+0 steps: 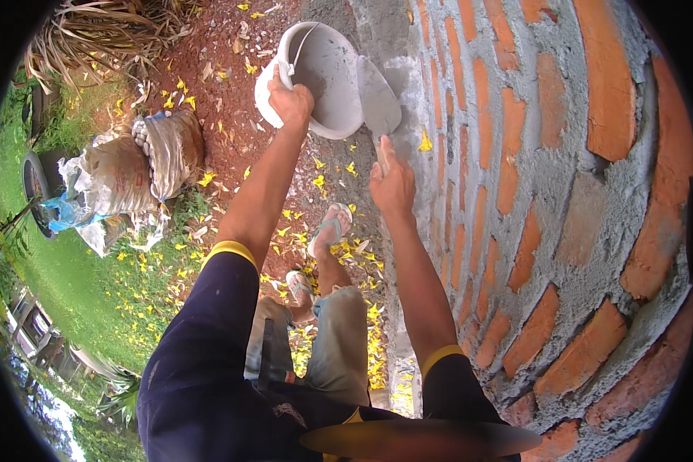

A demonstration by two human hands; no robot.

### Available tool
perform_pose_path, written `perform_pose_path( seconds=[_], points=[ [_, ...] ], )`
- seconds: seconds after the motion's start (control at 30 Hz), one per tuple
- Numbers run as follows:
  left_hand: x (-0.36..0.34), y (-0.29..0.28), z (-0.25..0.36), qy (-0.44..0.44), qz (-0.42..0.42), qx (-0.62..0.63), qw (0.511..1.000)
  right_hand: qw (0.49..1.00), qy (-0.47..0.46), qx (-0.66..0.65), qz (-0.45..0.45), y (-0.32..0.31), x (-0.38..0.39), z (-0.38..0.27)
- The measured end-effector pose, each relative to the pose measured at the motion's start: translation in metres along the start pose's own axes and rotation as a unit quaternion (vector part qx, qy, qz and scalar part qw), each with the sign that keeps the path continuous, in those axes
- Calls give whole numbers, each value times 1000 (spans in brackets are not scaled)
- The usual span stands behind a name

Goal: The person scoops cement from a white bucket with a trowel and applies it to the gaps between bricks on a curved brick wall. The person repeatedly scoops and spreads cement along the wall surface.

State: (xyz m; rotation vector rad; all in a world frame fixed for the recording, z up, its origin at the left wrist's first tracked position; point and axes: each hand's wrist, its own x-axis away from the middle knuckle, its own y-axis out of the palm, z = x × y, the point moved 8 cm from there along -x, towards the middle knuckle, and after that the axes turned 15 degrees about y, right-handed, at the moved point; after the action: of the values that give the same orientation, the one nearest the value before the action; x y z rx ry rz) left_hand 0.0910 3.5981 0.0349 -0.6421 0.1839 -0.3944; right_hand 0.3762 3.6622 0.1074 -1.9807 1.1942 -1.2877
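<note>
My left hand [289,100] grips the left rim of a pale round bucket [327,81] with a thin wire handle; its inside is coated with grey mortar. My right hand [393,177] is closed round the wooden handle of a trowel. The trowel's blade [377,100], covered in grey mortar, is at the bucket's right rim, beside the base of the brick wall.
The brick wall [550,100] with grey joints fills the right side. Sandalled feet [329,227] stand on red soil with yellow fallen flowers. On the left lie full sacks [131,177], a tyre [35,189], dry leaves [92,31] and grass [69,277].
</note>
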Motion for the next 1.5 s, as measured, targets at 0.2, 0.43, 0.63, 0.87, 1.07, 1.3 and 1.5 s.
perform_pose_path(
  seconds=[0.2, 0.43, 0.63, 0.87, 1.07, 1.3, 1.5],
  points=[
    [-39, -3, 3, -7, 25, 24, 999, 992, 22, -106, 63, -2, -23, -26],
    [-97, 10, 11, -20, 1, -53, 998, 980, 108, -162, 37, 9, -36, -31],
    [-128, 5, 16, -14, -68, -50, 996, 989, 111, -52, -80, 34, -61, -71],
    [-199, 29, 19, -56, -16, -31, 998, 980, 115, -151, 59, 25, -92, -109],
    [-234, 45, 30, -1, -6, -13, 1000, 983, 60, -152, 86, 14, -115, -128],
    [-255, 48, 25, -52, -42, -25, 997, 985, 55, -151, 59, 15, -149, -164],
    [-256, 65, 16, -152, -35, -5, 988, 983, 54, -166, 59, 13, -153, -164]
  ],
)
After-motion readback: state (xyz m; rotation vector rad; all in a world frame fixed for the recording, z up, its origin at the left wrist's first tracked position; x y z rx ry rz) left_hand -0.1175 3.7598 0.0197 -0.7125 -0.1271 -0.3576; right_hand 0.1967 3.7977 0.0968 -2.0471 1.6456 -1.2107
